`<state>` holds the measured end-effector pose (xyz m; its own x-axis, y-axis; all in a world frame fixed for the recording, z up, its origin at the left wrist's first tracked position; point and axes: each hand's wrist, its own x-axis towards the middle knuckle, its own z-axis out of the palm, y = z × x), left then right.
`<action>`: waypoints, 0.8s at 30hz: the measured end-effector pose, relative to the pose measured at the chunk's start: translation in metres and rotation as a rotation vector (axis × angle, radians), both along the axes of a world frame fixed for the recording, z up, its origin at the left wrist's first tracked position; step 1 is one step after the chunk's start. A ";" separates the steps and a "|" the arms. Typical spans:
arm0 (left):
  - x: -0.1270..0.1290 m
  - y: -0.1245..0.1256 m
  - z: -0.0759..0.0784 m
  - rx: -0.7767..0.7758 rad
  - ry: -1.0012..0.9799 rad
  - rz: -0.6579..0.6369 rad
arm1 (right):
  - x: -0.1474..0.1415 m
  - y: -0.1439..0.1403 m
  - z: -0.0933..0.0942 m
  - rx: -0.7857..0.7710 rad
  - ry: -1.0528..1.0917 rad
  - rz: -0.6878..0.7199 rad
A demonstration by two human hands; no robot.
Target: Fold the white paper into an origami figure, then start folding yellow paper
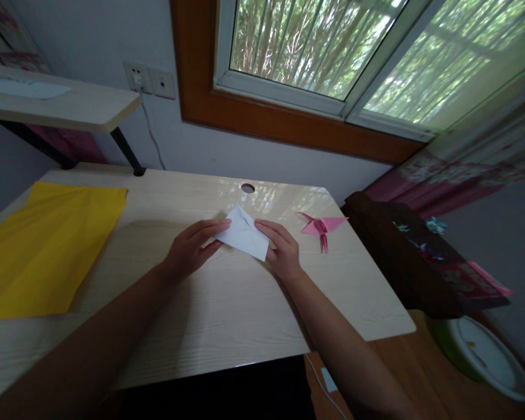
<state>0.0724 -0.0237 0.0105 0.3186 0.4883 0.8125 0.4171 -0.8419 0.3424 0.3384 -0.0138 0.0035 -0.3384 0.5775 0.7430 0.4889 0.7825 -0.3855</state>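
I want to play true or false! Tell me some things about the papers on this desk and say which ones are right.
1. Both hands touch the white paper. True: the left hand and the right hand hold it from either side.
2. The pink crane lies left of the hands. False: it lies right of the right hand, apart from it.
3. The yellow sheet lies at the left of the desk. True.
4. The white paper is crumpled into a ball. False: it is folded flat with sharp corners.
5. The hole in the desk sits beyond the white paper, towards the window. True.
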 end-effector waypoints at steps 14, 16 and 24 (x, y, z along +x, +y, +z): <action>0.005 -0.015 0.010 0.166 0.213 -0.073 | -0.005 0.004 -0.004 -0.046 -0.198 0.084; 0.006 -0.017 0.013 0.163 0.260 -0.102 | -0.006 0.003 -0.005 -0.038 -0.229 0.110; 0.006 -0.015 0.011 0.151 0.209 -0.086 | -0.007 0.003 -0.006 -0.024 -0.269 0.158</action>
<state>0.0781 -0.0389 0.0211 0.5224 0.3300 0.7863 0.3901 -0.9124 0.1238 0.3316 -0.0110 -0.0027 -0.6083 0.5183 0.6011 0.4491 0.8492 -0.2779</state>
